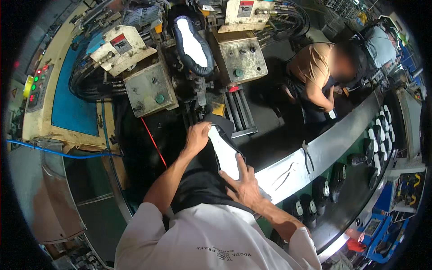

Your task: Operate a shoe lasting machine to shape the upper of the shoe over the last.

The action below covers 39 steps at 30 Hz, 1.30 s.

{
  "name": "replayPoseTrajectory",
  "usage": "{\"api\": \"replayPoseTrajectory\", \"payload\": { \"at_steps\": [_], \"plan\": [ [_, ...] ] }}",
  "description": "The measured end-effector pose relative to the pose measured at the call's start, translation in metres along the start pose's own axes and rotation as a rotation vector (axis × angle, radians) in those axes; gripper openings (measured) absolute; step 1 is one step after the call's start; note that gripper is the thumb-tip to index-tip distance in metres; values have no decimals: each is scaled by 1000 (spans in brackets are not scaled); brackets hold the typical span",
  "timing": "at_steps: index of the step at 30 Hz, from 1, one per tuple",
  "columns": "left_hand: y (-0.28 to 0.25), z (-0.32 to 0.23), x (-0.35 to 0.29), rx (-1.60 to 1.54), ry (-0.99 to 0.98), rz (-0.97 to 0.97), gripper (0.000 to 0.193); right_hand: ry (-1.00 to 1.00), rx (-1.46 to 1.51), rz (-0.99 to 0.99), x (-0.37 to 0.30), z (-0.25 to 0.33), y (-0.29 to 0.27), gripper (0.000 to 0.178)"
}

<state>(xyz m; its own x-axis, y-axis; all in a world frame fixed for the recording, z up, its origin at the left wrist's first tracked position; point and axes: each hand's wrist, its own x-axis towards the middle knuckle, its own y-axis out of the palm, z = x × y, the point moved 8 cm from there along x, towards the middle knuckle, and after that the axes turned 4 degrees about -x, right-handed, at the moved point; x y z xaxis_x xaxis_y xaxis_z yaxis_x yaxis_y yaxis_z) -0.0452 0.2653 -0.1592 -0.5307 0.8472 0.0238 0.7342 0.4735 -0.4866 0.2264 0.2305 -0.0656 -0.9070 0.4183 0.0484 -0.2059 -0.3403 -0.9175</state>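
Observation:
In front of my waist I hold a black shoe upper with a white insole (226, 155) facing up. My left hand (197, 138) grips its far end, fingers closed around the edge. My right hand (245, 183) clasps the near end, thumb on one side and fingers along the other. The underside of this shoe upper is hidden. Beyond it, another black shoe upper (206, 67) with a white sole side up is seated in the machine (196, 92), its near end pointing toward me.
Control boxes with green buttons (159, 98) flank the machine. Two pairs of pliers (308, 157) lie on a metal ledge (333, 146) at right. Behind it, a dark conveyor carries several shoes (320, 189) and white-soled pieces. A co-worker (317, 74) bends over the ledge's far end.

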Motion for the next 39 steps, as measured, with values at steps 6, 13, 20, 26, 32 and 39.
{"api": "replayPoseTrajectory", "payload": {
  "at_steps": [6, 13, 20, 26, 32, 39],
  "plan": [
    [-3, 15, 7, 13, -85, 112, 36, 17, 77, 129, 7, -20, 5, 72],
    [-128, -11, 129, -419, -196, -284, 67, 139, 232, -74, 23, -52, -68, 64],
    [-130, -96, 257, -1119, -336, -60, 63, 60, -32, -268, 134, -51, -168, 67],
    [-177, -100, 145, -1037, -280, -11, 69, -151, -106, -366, 279, -32, -188, 74],
    [-171, -48, -20, -1592, -318, 35, 122, -101, 48, -390, 378, -33, -144, 75],
    [-128, 32, -137, -1790, -552, -91, 103, -92, 108, -452, 369, -43, -120, 73]
  ]
}}
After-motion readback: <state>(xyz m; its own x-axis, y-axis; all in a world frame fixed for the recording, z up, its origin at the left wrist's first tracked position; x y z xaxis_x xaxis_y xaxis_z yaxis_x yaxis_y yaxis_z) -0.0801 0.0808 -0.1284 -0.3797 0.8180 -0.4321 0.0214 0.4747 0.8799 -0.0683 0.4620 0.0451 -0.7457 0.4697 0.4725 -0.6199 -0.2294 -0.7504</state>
